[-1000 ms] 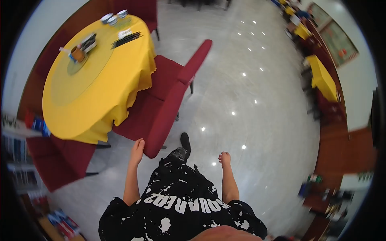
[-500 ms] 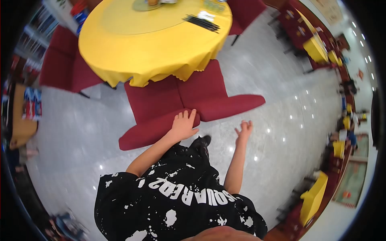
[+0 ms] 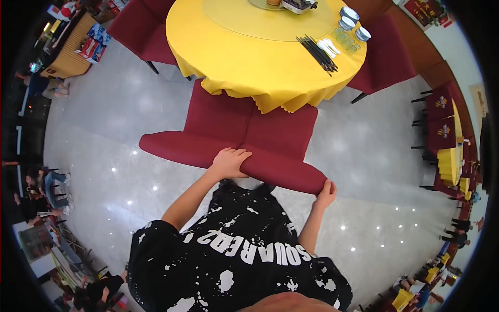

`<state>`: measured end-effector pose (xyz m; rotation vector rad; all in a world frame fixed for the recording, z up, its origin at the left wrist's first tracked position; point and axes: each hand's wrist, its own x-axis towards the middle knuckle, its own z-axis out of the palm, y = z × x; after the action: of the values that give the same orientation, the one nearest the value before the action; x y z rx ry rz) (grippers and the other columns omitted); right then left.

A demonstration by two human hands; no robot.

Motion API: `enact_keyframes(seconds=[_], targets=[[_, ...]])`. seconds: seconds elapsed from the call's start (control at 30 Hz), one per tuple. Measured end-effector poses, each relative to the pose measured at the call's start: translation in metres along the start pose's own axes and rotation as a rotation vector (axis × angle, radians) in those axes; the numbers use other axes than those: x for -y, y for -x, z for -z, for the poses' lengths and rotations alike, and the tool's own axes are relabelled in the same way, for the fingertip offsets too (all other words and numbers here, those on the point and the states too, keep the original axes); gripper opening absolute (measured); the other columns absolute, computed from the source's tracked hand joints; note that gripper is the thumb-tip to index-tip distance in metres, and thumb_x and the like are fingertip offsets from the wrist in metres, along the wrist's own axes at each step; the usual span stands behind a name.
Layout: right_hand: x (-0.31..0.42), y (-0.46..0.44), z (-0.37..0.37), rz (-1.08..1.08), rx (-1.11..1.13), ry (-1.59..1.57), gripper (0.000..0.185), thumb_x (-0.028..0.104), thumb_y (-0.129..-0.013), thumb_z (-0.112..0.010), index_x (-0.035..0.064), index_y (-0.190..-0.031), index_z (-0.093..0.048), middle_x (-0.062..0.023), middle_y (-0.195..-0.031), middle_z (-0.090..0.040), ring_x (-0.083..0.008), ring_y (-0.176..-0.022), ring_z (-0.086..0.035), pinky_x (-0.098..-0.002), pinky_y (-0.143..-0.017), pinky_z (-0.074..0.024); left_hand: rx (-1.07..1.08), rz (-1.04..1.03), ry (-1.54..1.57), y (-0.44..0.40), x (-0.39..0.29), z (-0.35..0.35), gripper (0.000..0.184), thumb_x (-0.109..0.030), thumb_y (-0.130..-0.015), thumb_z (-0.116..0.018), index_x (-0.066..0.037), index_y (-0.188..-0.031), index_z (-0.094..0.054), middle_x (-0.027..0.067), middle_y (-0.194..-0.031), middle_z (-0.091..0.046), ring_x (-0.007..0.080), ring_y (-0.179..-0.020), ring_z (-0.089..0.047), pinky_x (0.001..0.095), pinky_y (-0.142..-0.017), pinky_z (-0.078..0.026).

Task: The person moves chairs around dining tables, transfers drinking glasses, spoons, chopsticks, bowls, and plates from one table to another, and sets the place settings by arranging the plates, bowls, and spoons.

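Note:
Two dark red upholstered chairs stand side by side in front of me, a left chair [image 3: 215, 117] and a right chair [image 3: 280, 132]. My left hand [image 3: 230, 162] is closed over the backrest tops where the two chairs meet, its fingers bent over the inner end of the right chair's backrest. At that backrest's outer end, my right hand [image 3: 326, 194] is wrapped round the corner. The front of both seats goes under the hanging yellow tablecloth [image 3: 244, 67] of a round table.
On the table lie black chopsticks [image 3: 318, 54] and white spoons [image 3: 328, 48], near glasses [image 3: 345, 40] and stacked bowls [image 3: 347, 23]. More red chairs stand left [image 3: 143, 36] and right [image 3: 382, 57]. Grey tiled floor [image 3: 119, 119] surrounds me; people sit at far left.
My right hand has gone from open in the air to gripping the right chair's outer backrest corner. The view has turned, and the backrests now sit more in line.

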<state>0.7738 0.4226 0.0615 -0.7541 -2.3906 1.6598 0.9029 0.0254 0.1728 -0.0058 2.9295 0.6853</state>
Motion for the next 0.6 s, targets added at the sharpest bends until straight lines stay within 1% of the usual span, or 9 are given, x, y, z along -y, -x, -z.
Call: enact_keyframes(seconds=[0.03, 0.13, 0.2, 0.27, 0.37, 0.47, 0.57, 0.6], targets=[[0.000, -0.002, 0.003, -0.043, 0.073, -0.042, 0.059, 0.033, -0.089, -0.070, -0.0062, -0.131, -0.053, -0.0222, -0.131, -0.056, -0.0285, -0.113, -0.058, -0.0390, -0.094, -0.0486, -0.005, -0.007, -0.002, 0.000, 0.000, 0.000, 0.081, -0.050, -0.060, -0.083, -0.012, -0.128, -0.061, 0.0126, -0.128, -0.063, 0.0309, -0.112, -0.063, 0.0418, -0.101, -0.047], [0.029, 0.010, 0.004, -0.043, 0.084, -0.091, 0.041, 0.027, -0.092, -0.067, -0.0061, -0.116, -0.065, -0.0160, -0.112, -0.068, -0.0230, -0.100, -0.063, -0.0345, -0.091, -0.0491, 0.001, -0.037, -0.002, -0.003, 0.005, -0.001, 0.081, -0.049, -0.059, -0.084, -0.012, -0.127, -0.062, 0.0129, -0.129, -0.063, 0.0309, -0.113, -0.063, 0.0410, -0.101, -0.047], [0.031, 0.006, 0.005, 0.043, 0.098, -0.006, 0.037, 0.025, -0.093, -0.065, -0.0044, -0.115, -0.066, -0.0141, -0.111, -0.068, -0.0214, -0.098, -0.063, -0.0344, -0.090, -0.0495, -0.021, -0.041, -0.009, -0.003, 0.002, 0.000, 0.076, -0.049, -0.060, -0.084, -0.011, -0.123, -0.064, 0.0127, -0.127, -0.064, 0.0303, -0.111, -0.064, 0.0402, -0.100, -0.047], [0.032, 0.004, 0.005, 0.027, 0.116, -0.020, 0.036, 0.025, -0.093, -0.065, -0.0049, -0.114, -0.066, -0.0139, -0.110, -0.068, -0.0211, -0.098, -0.063, -0.0329, -0.089, -0.0491, -0.029, -0.059, -0.014, -0.002, 0.003, 0.000, 0.074, -0.051, -0.062, -0.083, -0.009, -0.120, -0.065, 0.0116, -0.123, -0.066, 0.0293, -0.109, -0.064, 0.0393, -0.099, -0.047], [0.036, 0.003, 0.006, 0.022, 0.156, -0.025, 0.036, 0.024, -0.093, -0.065, -0.0056, -0.114, -0.066, -0.0146, -0.111, -0.069, -0.0213, -0.101, -0.063, -0.0329, -0.090, -0.0490, -0.028, -0.075, 0.003, 0.000, 0.007, -0.004, 0.070, -0.050, -0.061, -0.083, -0.007, -0.114, -0.068, 0.0100, -0.119, -0.068, 0.0278, -0.106, -0.066, 0.0382, -0.097, -0.048], [0.037, 0.007, 0.007, 0.029, 0.163, -0.010, 0.036, 0.024, -0.093, -0.065, -0.0061, -0.114, -0.066, -0.0149, -0.111, -0.069, -0.0213, -0.101, -0.063, -0.0331, -0.091, -0.0491, -0.102, -0.102, 0.018, 0.003, 0.009, -0.010, 0.067, -0.048, -0.057, -0.086, -0.008, -0.108, -0.071, 0.0118, -0.113, -0.071, 0.0276, -0.101, -0.068, 0.0392, -0.094, -0.051], [0.037, 0.005, 0.009, 0.050, 0.188, 0.007, 0.036, 0.023, -0.093, -0.064, -0.0054, -0.114, -0.067, -0.0140, -0.111, -0.069, -0.0208, -0.100, -0.063, -0.0326, -0.091, -0.0485, -0.169, -0.149, -0.007, 0.004, 0.011, -0.014, 0.066, -0.048, -0.056, -0.086, -0.007, -0.105, -0.071, 0.0118, -0.110, -0.071, 0.0274, -0.098, -0.069, 0.0389, -0.092, -0.051], [0.037, 0.003, 0.010, 0.059, 0.200, 0.011, 0.035, 0.023, -0.093, -0.064, -0.0050, -0.114, -0.067, -0.0136, -0.110, -0.069, -0.0206, -0.100, -0.063, -0.0325, -0.091, -0.0482, -0.160, -0.153, 0.003, 0.004, 0.010, -0.013, 0.066, -0.048, -0.055, -0.087, -0.007, -0.105, -0.071, 0.0117, -0.109, -0.071, 0.0274, -0.097, -0.069, 0.0387, -0.090, -0.052]])
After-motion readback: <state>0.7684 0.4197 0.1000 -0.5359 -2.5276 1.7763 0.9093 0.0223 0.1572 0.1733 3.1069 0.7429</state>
